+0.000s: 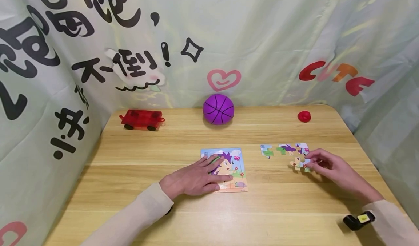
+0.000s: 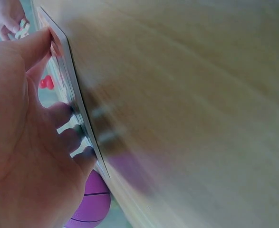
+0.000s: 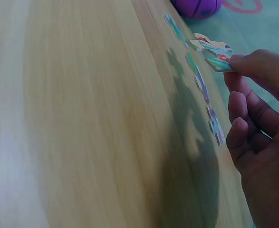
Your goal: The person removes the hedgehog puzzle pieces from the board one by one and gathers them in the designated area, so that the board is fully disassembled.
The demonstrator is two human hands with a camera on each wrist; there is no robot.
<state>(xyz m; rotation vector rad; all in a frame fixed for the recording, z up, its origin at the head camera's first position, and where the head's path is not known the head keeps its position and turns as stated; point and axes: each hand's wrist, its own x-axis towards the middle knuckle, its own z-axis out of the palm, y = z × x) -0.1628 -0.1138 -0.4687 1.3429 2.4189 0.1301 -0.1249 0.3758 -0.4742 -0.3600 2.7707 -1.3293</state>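
Observation:
My left hand [image 1: 198, 177] rests on a square picture puzzle board [image 1: 243, 171] with a purple-haired cartoon figure, its fingers spread flat across the board's left side. Part of the picture is hidden beneath it. In the left wrist view, fingertips touch the board [image 2: 77, 90] near its edge. To the right, my right hand [image 1: 334, 169] pinches a puzzle piece [image 1: 296, 164] between thumb and forefinger, raised off the table. The right wrist view shows that puzzle piece [image 3: 215, 51] above its shadow. Several loose puzzle pieces [image 1: 266, 150] lie in a row just behind it.
A purple ball [image 1: 218, 109] stands at the table's back middle. At the back left is a red toy cart [image 1: 142, 119] with black wheels, and a small red object [image 1: 304, 116] sits at the back right. Printed cloth [image 1: 262, 38] hangs around the wooden table [image 1: 255, 217].

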